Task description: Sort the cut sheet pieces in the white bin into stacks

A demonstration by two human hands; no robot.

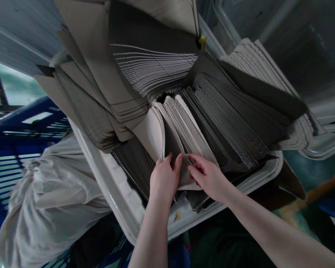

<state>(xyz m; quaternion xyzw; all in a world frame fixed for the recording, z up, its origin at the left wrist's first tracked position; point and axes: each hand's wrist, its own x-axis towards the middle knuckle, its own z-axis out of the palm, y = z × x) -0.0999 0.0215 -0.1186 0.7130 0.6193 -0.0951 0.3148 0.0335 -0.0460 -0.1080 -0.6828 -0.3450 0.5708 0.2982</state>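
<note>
A white plastic bin (108,186) holds thick stacks of flat, flexible grey and beige panels with stitched-looking edges; their material I cannot tell for sure. My left hand (164,176) is at the near end of the middle stack, its thumb and fingers closed about a grey panel (171,137). Beside it, a lighter panel (152,132) bows outward to the left. My right hand (205,173) pinches the near edge of the same group of panels, with its fingers curled. Just beyond it stands a row of pale panels (194,130). The fingertips of both hands are partly hidden.
Dark panels (223,123) fill the bin's right side, and a beige stack (83,104) leans over its left rim. More panels (248,61) lean at the upper right. On the left are a blue crate (5,149) and crumpled pale cloth (64,186). Another pale bin (326,143) stands right.
</note>
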